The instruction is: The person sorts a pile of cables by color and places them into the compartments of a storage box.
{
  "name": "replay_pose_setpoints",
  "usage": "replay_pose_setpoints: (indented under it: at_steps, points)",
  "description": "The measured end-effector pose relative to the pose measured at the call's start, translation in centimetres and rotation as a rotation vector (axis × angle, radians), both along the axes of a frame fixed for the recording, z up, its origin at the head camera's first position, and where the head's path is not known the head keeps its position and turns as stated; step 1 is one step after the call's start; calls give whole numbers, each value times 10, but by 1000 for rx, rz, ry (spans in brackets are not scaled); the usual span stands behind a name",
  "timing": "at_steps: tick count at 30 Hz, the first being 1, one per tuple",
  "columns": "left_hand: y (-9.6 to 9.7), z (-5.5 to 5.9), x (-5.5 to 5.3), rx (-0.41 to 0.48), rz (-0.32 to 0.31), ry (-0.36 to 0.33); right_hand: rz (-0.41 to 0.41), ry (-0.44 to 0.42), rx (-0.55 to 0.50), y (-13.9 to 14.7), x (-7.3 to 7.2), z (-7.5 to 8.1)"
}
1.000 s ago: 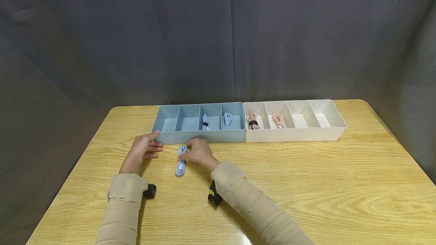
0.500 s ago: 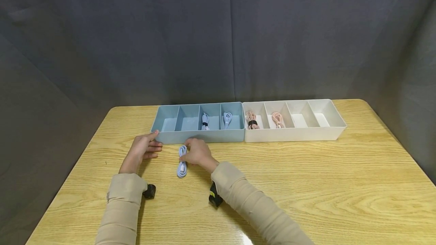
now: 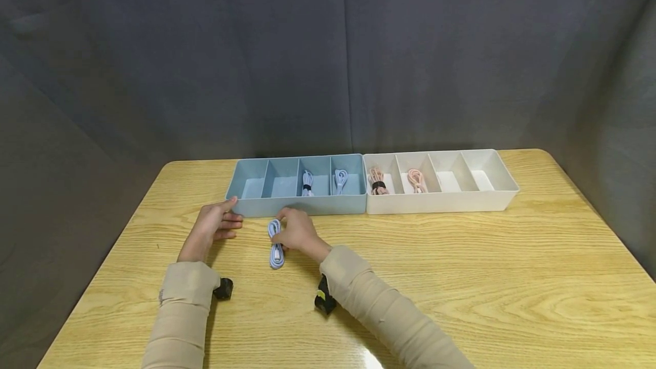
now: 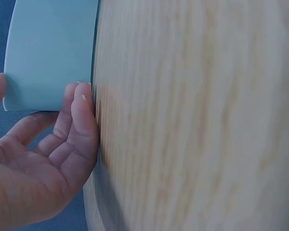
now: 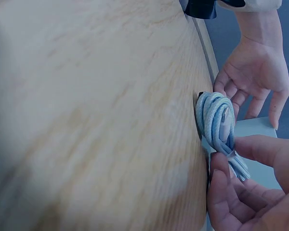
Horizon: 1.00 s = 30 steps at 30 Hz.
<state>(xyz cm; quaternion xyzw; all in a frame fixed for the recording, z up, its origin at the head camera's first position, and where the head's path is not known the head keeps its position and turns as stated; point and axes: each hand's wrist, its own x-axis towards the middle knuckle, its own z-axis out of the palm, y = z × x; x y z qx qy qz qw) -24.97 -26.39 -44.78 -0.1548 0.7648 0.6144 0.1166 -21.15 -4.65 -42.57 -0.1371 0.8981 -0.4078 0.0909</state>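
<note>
A coiled light-blue charging cable [image 3: 276, 256] is pinched at its middle between the thumb and fingers of my right hand [image 3: 299, 229], low over the table in front of the blue box. The right wrist view shows the braided loops and the pale plug of the cable [image 5: 216, 120] inside the coil. My left hand [image 3: 209, 224] is at the front left corner of the blue divided box [image 3: 302, 206]. Its thumb touches near the rim, and its loosely bent fingers rest low by the wall of the blue box [image 4: 50, 53], beside the tabletop.
A white divided box [image 3: 441, 204] adjoins the blue one on the right. Two blue cables, one a strapped bundle [image 3: 307, 184] and one a loose coil [image 3: 340, 180], lie in the blue box. The white box holds a strapped pink bundle [image 3: 377, 180] and a pink coil [image 3: 417, 180].
The coiled cable has shifted slightly right and its lower, plug end has swung right, with the right hand still pinching it. My left hand stays at the blue box's corner.
</note>
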Motion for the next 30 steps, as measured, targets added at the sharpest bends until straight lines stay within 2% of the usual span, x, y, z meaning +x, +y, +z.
replay_pose_setpoints:
  at_steps: [6,9,14,16,19,23,27,30]
  points:
    - [2,8,5,16,-12,-10,-17,-59,-82,2,-1,-1]
    - [0,4,1,13,-5,-8,-19,-84,-119,2,0,-1]
    - [-6,-11,-8,-4,12,8,-21,-103,-165,1,2,0]
    - [-6,-12,-9,1,8,16,-15,-101,-175,0,2,1]
    - [-1,1,0,15,9,1,-11,-109,-198,-1,3,4]
    - [10,25,16,12,-19,-7,-7,-125,-232,0,4,8]
    - [12,28,17,15,-19,5,0,-122,-231,1,3,10]
    - [9,23,15,39,-4,7,3,-113,-235,2,2,13]
